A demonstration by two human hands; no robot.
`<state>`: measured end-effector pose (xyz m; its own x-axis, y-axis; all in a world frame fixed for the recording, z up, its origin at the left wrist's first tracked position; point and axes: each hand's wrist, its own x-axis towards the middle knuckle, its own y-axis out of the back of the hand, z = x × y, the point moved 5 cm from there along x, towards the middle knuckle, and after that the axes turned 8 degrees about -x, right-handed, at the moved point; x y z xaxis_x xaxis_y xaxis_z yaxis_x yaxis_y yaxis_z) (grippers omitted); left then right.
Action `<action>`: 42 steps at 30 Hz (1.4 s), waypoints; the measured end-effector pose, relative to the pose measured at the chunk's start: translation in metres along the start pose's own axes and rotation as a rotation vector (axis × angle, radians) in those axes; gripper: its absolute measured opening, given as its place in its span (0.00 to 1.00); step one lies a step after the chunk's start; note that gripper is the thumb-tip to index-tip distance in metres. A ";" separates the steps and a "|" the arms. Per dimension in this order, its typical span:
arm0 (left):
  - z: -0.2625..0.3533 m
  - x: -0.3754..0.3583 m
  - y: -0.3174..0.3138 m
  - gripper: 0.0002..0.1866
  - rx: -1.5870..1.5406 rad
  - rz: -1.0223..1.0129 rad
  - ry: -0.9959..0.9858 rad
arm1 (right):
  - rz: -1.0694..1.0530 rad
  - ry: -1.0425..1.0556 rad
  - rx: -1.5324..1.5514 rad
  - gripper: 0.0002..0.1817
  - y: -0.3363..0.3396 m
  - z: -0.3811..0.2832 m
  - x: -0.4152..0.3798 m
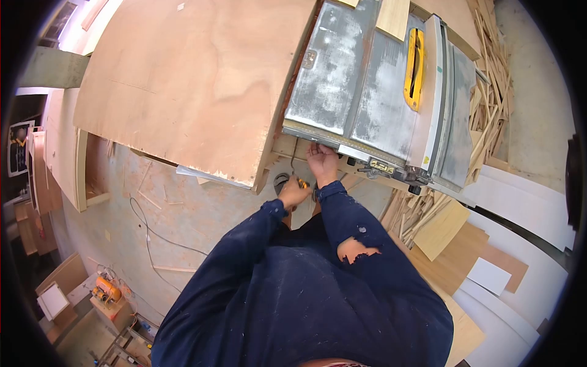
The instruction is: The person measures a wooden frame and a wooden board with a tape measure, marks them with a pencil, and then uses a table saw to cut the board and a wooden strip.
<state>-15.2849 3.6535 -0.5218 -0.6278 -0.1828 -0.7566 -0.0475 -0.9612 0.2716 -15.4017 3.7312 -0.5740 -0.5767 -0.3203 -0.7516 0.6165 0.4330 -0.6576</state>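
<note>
My left hand (294,193) is closed around a small yellow and black tool (302,183), low in front of my body. Higher and to its right, my right hand (322,161) reaches to the front edge of the grey table saw (330,73), palm up with its fingers curled near the rail. Its fingertips are partly hidden under the edge, and I cannot make out whether it holds anything. The saw's yellow blade insert (414,70) lies to the right of the hands. Beside the saw on the left is a large plywood tabletop (195,79).
Wood offcuts (489,92) are heaped right of the saw, with boards (446,244) below. A cable (174,242) runs over the floor at left. An orange machine (107,289) stands on a block at the lower left.
</note>
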 end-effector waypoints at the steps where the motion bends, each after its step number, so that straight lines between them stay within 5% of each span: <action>1: 0.012 0.018 -0.005 0.37 0.039 0.042 0.026 | 0.011 0.003 0.007 0.11 0.002 -0.007 -0.013; 3: 0.016 0.046 -0.016 0.36 0.081 0.073 0.062 | -0.061 -0.016 -0.330 0.18 0.009 -0.017 -0.041; 7: 0.043 0.084 -0.034 0.31 0.481 0.256 -0.279 | -0.146 -0.182 -0.726 0.25 0.043 -0.060 -0.081; 9: 0.053 0.100 -0.038 0.28 0.577 0.308 -0.364 | -0.120 -0.196 -0.762 0.24 0.059 -0.078 -0.103; 11: 0.043 0.136 -0.051 0.25 0.653 0.148 -0.395 | -0.111 -0.205 -0.793 0.23 0.065 -0.089 -0.113; 12: 0.028 0.151 -0.054 0.23 0.492 0.325 -0.457 | -0.087 -0.226 -0.820 0.21 0.067 -0.092 -0.119; 15: 0.075 0.106 -0.039 0.19 0.616 0.411 -0.551 | -0.108 -0.252 -0.957 0.18 0.065 -0.090 -0.128; 17: 0.064 0.114 -0.037 0.22 0.629 0.275 -0.570 | -0.155 -0.248 -1.067 0.16 0.042 -0.085 -0.126; 19: 0.075 0.081 -0.024 0.24 0.673 0.093 -0.504 | -0.568 -0.372 -1.179 0.11 -0.016 -0.066 -0.150; 22: 0.138 -0.005 0.023 0.18 0.385 -0.253 -0.520 | -0.799 -0.368 -1.104 0.08 -0.112 -0.058 -0.172; 24: 0.183 -0.051 0.065 0.13 0.140 -0.277 -0.610 | -0.819 -0.123 -1.275 0.06 -0.173 -0.065 -0.162; 27: 0.198 -0.050 0.141 0.15 0.033 0.114 -0.611 | -0.536 0.617 -1.628 0.05 -0.268 -0.090 -0.115; 28: 0.196 -0.037 0.158 0.15 0.038 0.103 -0.626 | -0.482 0.855 -1.624 0.07 -0.299 -0.098 -0.090; 29: 0.192 -0.022 0.186 0.18 0.162 0.398 -0.664 | -0.415 1.052 -1.633 0.09 -0.336 -0.107 -0.079; 30: 0.195 -0.011 0.209 0.22 0.282 0.697 -0.702 | -0.340 1.178 -1.675 0.10 -0.367 -0.118 -0.057; 31: 0.199 0.003 0.214 0.22 0.284 0.687 -0.726 | -0.256 1.297 -1.714 0.11 -0.391 -0.127 -0.033; 33: 0.210 0.015 0.222 0.27 0.484 0.993 -0.649 | -0.050 1.494 -1.947 0.15 -0.431 -0.149 0.014; 34: 0.217 0.020 0.222 0.28 0.482 0.949 -0.534 | -0.034 1.513 -1.938 0.15 -0.447 -0.161 0.027; 36: 0.226 0.021 0.223 0.29 0.504 0.936 -0.514 | 0.400 1.330 -2.364 0.23 -0.464 -0.186 0.058; 42: 0.226 0.028 0.224 0.30 0.585 0.899 -0.434 | 1.062 0.938 -2.511 0.39 -0.472 -0.236 0.090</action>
<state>-15.4888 3.4794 -0.3473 -0.8260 -0.5568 0.0871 0.2709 -0.2568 0.9277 -15.8713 3.6966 -0.3191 -0.9711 0.2329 -0.0528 -0.0851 -0.1308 0.9877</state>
